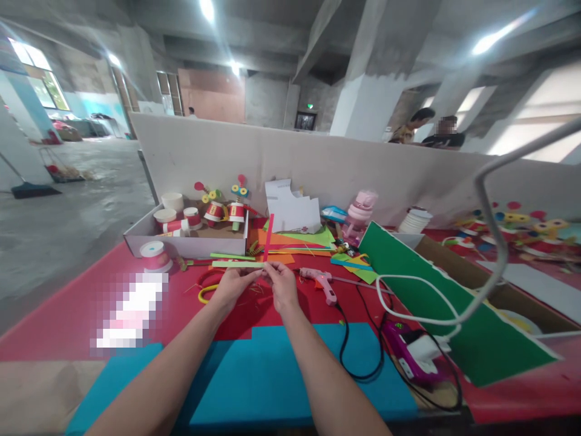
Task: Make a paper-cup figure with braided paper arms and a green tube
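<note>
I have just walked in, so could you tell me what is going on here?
A person is working with paper strips over a red table. The left hand pinches a light green paper strip held level, and the right hand pinches a red paper strip standing upright at its end. A pink glue gun lies on the table just right of the hands, untouched.

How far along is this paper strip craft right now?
Done: two decorated cup figures stand in the box. In hand: the left hand and right hand pinch a green strip crossed with a red strip. Left: plain cups and loose paper wait; the glue gun lies untouched.
</note>
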{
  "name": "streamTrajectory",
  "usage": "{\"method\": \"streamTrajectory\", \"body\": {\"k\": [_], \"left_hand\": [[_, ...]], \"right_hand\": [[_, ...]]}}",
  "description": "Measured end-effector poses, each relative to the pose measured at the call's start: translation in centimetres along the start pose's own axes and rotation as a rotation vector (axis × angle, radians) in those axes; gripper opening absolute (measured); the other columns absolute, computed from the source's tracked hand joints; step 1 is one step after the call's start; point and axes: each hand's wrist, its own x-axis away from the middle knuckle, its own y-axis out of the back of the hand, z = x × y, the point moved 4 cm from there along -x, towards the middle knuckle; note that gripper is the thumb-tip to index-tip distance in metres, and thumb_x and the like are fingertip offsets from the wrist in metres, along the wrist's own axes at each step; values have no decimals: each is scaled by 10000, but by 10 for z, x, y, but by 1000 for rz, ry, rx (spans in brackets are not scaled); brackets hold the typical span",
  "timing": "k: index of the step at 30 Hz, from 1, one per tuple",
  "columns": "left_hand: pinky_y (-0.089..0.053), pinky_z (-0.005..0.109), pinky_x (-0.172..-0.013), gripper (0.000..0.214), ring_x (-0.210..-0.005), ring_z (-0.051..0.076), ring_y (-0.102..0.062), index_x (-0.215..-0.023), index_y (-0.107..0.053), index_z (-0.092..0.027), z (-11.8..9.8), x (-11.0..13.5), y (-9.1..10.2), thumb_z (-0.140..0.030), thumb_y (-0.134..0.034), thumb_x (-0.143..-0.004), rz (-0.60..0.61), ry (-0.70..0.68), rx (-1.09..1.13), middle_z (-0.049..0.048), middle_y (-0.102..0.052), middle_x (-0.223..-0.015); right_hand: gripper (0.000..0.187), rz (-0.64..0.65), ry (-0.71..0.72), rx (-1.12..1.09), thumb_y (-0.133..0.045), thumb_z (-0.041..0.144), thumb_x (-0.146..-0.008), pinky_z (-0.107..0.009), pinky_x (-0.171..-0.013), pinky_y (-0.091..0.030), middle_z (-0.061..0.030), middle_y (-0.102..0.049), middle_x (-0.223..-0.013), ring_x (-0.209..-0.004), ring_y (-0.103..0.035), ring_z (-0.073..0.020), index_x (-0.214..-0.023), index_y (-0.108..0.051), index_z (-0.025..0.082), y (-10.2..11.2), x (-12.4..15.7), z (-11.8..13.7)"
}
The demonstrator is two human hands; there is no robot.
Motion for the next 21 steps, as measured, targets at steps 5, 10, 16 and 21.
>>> {"method": "streamTrajectory", "body": {"k": [5,10,16,21], "left_hand": [[-386,241,-578,293,-567,117,-511,-623,-650,-128,3,-3,4,-381,-793,-591,-83,-61,105,12,-609,-576],[-372,242,-562,287,-536,114,-500,-545,-619,-126,3,-7,8,-363,-767,-611,-28,-46,73,20,-588,-533],[-361,234,-551,192,-515,107,-490,-616,-660,-121,-3,-7,11,-292,-747,-624,96,-27,-50,13,-596,-538],[-333,230,-517,180,-493,109,-487,-615,-649,-128,-6,-8,15,-282,-741,-612,65,-36,-126,6,-595,-526]], "right_hand": [[307,60,-55,15,-828,369,-544,-235,-614,-472,27,-639,-629,-577,-559,-96,-704,-667,162,-5,3,-1],[345,136,-182,-19,-810,432,-557,-241,-633,-486,18,-657,-639,-581,-577,-101,-718,-670,161,-5,4,6],[318,205,-197,115,-848,336,-495,-226,-605,-485,40,-627,-588,-540,-563,-87,-665,-644,160,-4,8,10],[326,222,-259,91,-840,321,-505,-257,-618,-511,37,-631,-594,-551,-589,-105,-690,-622,164,-5,8,6]]}}
